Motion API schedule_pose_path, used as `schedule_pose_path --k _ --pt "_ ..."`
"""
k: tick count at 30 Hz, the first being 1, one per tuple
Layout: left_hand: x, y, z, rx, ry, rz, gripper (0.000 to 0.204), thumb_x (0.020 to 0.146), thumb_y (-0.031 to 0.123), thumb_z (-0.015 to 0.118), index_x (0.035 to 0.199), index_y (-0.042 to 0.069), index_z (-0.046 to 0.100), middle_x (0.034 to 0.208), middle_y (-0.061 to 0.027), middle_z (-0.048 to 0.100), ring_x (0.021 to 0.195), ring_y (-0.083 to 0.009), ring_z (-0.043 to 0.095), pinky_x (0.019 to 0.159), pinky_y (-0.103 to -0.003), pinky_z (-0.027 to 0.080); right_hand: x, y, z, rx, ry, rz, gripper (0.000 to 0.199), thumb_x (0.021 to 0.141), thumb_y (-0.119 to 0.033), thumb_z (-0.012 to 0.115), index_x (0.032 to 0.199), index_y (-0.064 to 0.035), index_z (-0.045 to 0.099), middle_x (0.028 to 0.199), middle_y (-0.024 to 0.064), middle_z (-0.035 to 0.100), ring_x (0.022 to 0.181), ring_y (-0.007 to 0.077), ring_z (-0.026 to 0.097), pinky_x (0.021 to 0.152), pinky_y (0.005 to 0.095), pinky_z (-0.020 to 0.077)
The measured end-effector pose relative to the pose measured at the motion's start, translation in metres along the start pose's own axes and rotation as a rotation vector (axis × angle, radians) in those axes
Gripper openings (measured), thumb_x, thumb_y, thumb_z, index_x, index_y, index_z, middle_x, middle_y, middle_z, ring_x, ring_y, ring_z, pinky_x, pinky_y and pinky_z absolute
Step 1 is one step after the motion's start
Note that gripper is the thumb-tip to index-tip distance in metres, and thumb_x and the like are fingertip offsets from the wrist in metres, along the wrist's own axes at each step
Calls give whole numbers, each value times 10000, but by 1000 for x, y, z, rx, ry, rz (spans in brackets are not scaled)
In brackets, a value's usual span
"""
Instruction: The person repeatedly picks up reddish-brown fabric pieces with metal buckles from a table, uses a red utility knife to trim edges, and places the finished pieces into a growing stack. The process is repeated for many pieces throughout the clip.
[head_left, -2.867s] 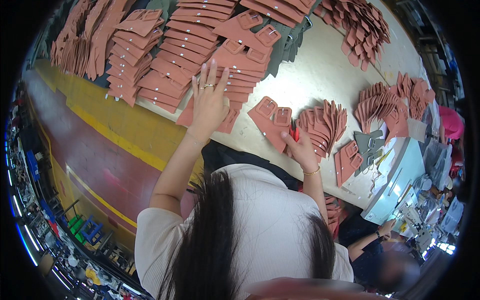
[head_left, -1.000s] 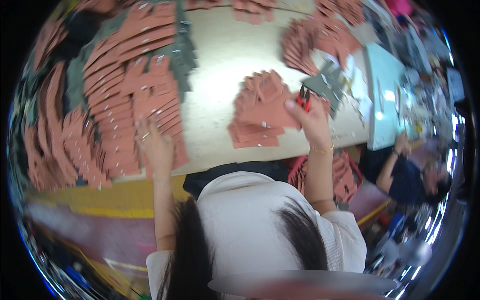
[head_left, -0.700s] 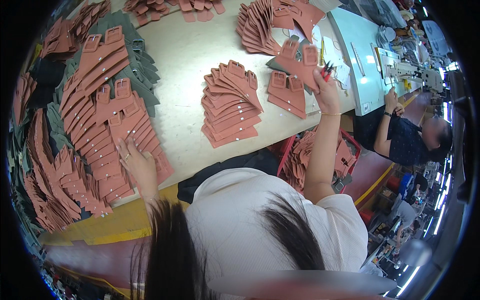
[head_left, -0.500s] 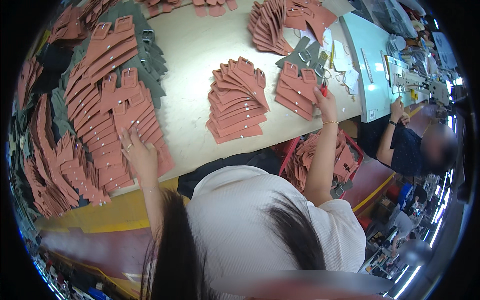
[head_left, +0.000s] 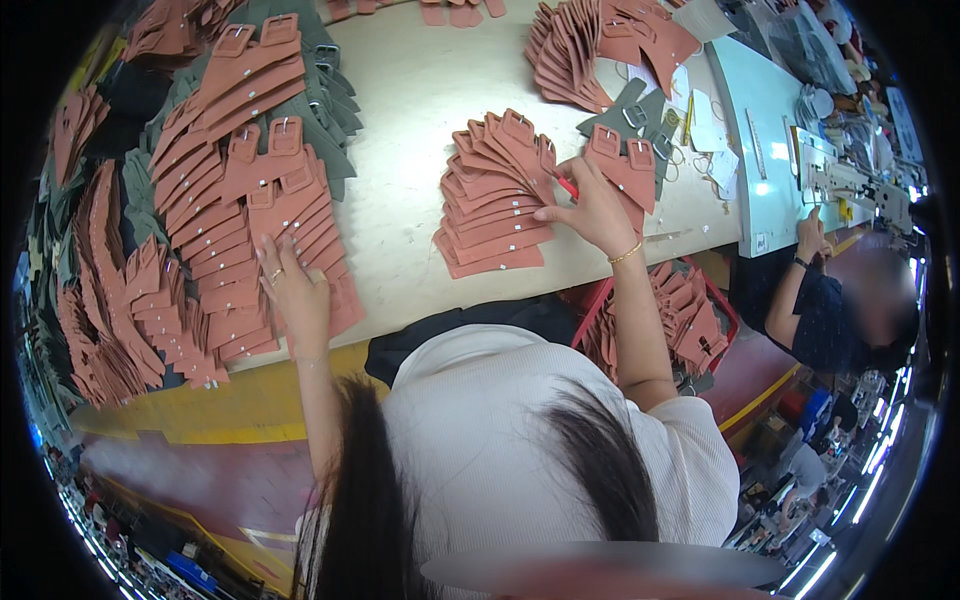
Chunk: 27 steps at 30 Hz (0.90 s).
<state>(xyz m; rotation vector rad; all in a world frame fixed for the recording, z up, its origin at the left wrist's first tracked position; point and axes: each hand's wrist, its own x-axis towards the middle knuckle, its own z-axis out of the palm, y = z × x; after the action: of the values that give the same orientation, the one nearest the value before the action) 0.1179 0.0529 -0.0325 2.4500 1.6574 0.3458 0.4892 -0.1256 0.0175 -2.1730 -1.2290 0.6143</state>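
My left hand (head_left: 300,298) lies with fingers apart on the lower right part of a long overlapping stack of salmon-coloured strap pieces (head_left: 232,262) with buckles. In my right hand (head_left: 598,212) is a small red-handled tool (head_left: 568,188), mostly hidden by the fingers. That hand is over the right edge of a fanned stack of salmon strap pieces (head_left: 490,205) in the middle of the table. Its thumb is near the pieces; whether it touches them I cannot tell. Just right of it lies a smaller salmon stack (head_left: 622,172) with two covered buckles.
Dark green buckled pieces (head_left: 635,115) lie behind the small stack, beside papers (head_left: 705,125). More salmon pieces (head_left: 565,60) are piled at the back. A red crate (head_left: 732,335) of pieces stands below the table edge. At right, a co-worker (head_left: 800,300) sits at a sewing machine (head_left: 840,180).
My right hand has moved left from the small stack to the middle fanned stack, carrying the red-handled tool. My left hand stays on the left stack. The whole view has shifted slightly.
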Motion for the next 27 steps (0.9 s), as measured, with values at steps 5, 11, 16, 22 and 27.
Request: schedule_pose_path --k 5,11,16,22,27 --pt "0 -1 -1 -15 4 9 573 785 55 507 1357 46 465 1530 -184 281 1421 -399 232 1115 -587 236 3 4 -7 -91 -134 58 358 712 -213 804 909 6 599 849 126 569 794 289 575 726 358 455" --pt "-1 -3 -2 -18 -3 2 572 770 55 523 1341 49 484 1526 -188 290 1423 -392 232 1108 -604 234 13 14 -26 4 -113 -98 284 746 -182 762 898 9 618 826 139 605 783 279 603 717 353 462" --pt "-2 -7 -2 -13 -20 -13 574 761 50 543 1332 47 492 1532 -191 277 1424 -400 226 1117 -603 213 27 2 -37 138 44 -32 166 834 -133 685 899 1 612 685 27 566 622 106 497 609 267 423" --pt "-9 20 -20 -171 212 54 566 773 63 571 1334 43 494 1492 -221 313 1402 -403 257 1136 -572 186 39 -58 -26 215 258 -139 178 838 -83 667 1005 -34 634 673 -4 538 568 61 424 522 222 369" --pt "-22 73 -32 -1567 -268 -263 506 937 235 588 1382 60 422 1392 -151 458 1274 -281 468 1038 -442 406 13 -121 29 108 -171 -561 337 749 -94 705 1079 -87 641 836 44 651 669 181 615 609 308 491"
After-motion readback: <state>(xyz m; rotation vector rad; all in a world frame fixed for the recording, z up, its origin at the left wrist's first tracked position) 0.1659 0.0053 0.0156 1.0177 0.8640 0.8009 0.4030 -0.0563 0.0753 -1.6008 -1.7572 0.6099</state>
